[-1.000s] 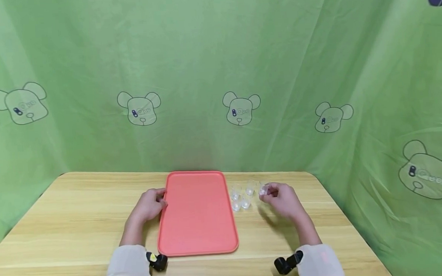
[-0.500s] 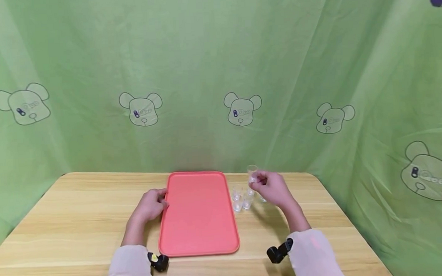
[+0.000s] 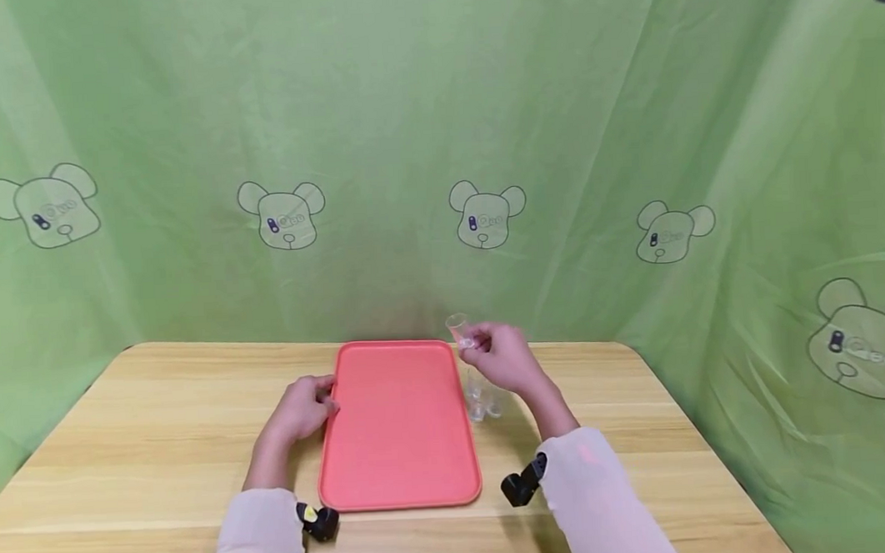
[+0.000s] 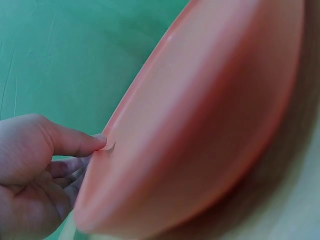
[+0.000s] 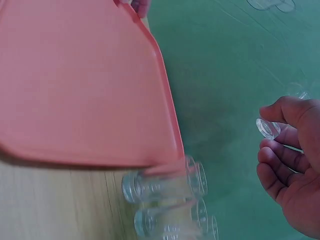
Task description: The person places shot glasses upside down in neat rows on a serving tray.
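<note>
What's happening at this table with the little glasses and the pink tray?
A person sits at a wooden table. Their right hand pinches one small clear glass and holds it in the air near the far right corner of the pink tray. Their left hand grips the tray's left edge, thumb on the rim. A few more small glasses stand on the table just right of the tray, partly hidden by the right hand. Nothing is on the tray.

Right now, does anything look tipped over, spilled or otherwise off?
Nothing stands out. The right hand holds one small clear glass above the table; the other glasses stand upright beside the pink tray, whose edge the left hand holds.
</note>
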Motion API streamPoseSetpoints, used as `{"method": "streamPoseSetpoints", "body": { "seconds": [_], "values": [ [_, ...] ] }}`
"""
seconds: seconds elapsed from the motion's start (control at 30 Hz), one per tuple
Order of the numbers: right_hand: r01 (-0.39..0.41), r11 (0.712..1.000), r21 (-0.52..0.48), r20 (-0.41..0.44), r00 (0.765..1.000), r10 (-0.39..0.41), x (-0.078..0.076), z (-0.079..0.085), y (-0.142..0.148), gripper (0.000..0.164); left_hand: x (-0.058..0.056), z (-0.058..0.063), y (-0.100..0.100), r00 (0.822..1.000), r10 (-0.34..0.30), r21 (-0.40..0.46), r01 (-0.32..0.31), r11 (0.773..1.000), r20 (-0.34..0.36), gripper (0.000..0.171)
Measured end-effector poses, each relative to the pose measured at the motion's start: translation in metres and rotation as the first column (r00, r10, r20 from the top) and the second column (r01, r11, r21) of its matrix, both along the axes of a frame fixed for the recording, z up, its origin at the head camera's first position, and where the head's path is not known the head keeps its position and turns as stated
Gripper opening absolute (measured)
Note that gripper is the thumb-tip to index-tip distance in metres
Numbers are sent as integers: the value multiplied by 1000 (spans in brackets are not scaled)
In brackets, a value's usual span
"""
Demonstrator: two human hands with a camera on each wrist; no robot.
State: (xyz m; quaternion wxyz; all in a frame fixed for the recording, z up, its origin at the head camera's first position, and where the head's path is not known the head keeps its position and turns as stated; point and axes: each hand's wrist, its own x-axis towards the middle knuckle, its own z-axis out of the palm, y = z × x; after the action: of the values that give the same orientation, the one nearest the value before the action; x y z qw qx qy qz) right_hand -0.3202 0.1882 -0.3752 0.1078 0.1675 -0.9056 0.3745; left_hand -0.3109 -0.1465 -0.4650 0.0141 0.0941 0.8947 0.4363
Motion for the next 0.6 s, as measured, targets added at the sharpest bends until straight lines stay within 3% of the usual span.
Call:
{"method": "streamPoseSetpoints", "body": {
  "seconds": [0.23,0.6],
  "values": [
    [-66,998,17,9,998,66,-4,-2,-17,25,-1,-1,4,1000,-12,-2,12,1000,3,52],
    [-89,990,112,-1,996,89,-13,-9,-52,21,-3,-3,0,1000,-19,-19,18,1000,-25,51]
  ]
}}
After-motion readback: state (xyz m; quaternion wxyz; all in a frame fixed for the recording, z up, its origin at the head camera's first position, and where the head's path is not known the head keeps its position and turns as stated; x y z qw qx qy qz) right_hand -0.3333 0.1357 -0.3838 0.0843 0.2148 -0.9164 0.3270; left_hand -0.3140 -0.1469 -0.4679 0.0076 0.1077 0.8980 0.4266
